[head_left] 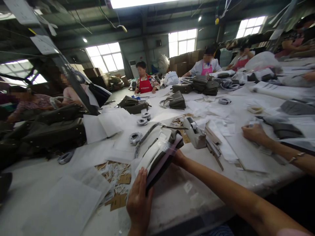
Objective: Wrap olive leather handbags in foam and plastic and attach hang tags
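A dark bag [159, 164] with white paper and clear wrap on its upper side is tilted above the near table edge, its wrapped handle looping up behind it. My left hand [140, 195] presses along its near left end, fingers together on the white paper and the thumb by the dark side. On the right end of the bag is my right hand [179, 158], its fingers mostly hidden behind the bag. A grey tape dispenser [195, 132] stands just beyond my right hand.
White paper sheets [66, 200] and a pile of tags and strings [115, 180] lie left on the table [172, 209]. Wrapped rolls [135, 137] are behind the bag. At right, another person's hand [256, 133] is beside a dark bag [286, 130]. Other people work farther back.
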`<state>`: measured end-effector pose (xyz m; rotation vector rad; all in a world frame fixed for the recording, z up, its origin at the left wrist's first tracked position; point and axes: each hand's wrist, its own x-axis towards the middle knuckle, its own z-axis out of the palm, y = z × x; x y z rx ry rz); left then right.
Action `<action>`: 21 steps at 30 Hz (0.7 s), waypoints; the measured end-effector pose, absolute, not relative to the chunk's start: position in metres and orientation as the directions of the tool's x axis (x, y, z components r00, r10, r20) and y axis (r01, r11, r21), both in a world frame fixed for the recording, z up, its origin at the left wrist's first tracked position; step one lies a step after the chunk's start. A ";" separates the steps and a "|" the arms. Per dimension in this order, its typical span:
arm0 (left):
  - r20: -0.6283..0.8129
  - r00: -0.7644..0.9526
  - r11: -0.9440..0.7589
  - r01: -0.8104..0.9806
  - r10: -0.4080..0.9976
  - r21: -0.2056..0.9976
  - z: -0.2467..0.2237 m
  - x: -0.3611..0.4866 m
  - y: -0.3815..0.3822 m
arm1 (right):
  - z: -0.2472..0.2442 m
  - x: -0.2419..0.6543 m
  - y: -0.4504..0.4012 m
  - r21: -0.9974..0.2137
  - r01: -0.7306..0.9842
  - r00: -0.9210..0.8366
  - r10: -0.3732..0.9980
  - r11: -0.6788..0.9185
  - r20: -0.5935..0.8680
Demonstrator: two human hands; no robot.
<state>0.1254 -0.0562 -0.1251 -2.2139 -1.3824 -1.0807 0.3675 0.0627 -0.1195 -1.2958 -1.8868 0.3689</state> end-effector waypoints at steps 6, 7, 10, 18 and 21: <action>0.745 0.272 -0.523 0.844 0.609 0.119 -0.122 0.125 -0.051 | -0.154 0.389 -0.034 -0.525 0.763 -0.228 0.917 0.377 0.328; 0.751 0.272 -0.528 0.841 0.602 0.119 -0.120 0.127 -0.050 | -0.160 0.390 -0.050 -0.484 0.791 -0.264 0.923 0.374 0.282; 0.770 0.266 -0.531 0.840 0.580 0.109 -0.110 0.135 -0.048 | -0.170 0.379 -0.076 -0.405 0.844 -0.310 0.936 0.351 0.165; 0.803 0.368 -0.617 0.787 0.469 0.000 -0.092 0.167 -0.073 | -0.143 0.324 -0.080 -0.527 0.726 -0.339 0.896 0.442 0.286; 0.787 0.434 -0.652 0.756 0.439 -0.054 -0.105 0.174 -0.085 | -0.128 0.342 -0.104 -0.592 0.572 -0.478 0.817 0.568 0.322</action>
